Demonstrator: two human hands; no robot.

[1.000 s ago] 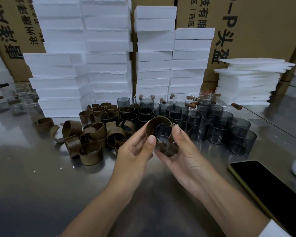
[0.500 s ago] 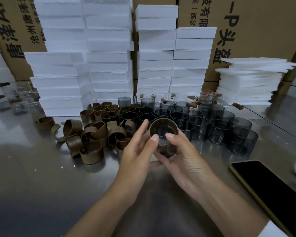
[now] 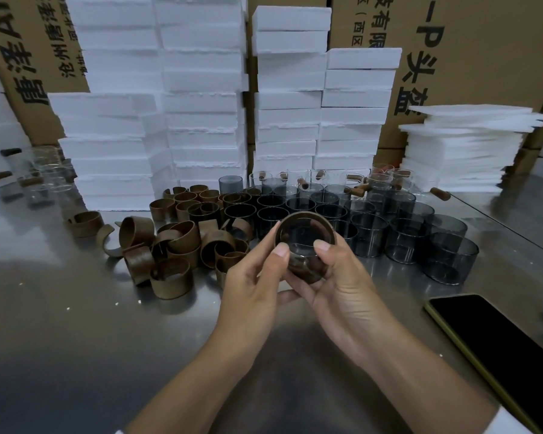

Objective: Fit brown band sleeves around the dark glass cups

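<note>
Both hands are clamped on one cup [image 3: 303, 238], held up off the table [image 3: 76, 339]. My left hand [image 3: 251, 286] and right hand [image 3: 342, 292] curl around it from either side, with the thumbs on the near rim and the fingers behind and under. The brown band [image 3: 309, 272] is wrapped around the cup wall and shows at the far rim and the lower side. I judge it nearly seated, but can't tell if it's flush all round. The glass looks thin, smooth and light, so it's slippery and would break if dropped. I'd grip it by the banded wall, not the bare rim. The band looks like stiff springy card that holds its curl, so it's best pressed on evenly with the thumbs. Loose bands [image 3: 176, 242] are piled just left of the grip and bare cups [image 3: 405, 233] are packed just beyond and right of it. A phone [image 3: 499, 349] lies to the near right, screen dark. White foam blocks [image 3: 201, 120] are stacked far beyond the grip, with cartons [image 3: 483, 57] behind them. The right carton reads "-P头盔", plus "有限" and "(西区". The left carton's characters are turned sideways and I can't read them fully. The cup and band carry no label.
</note>
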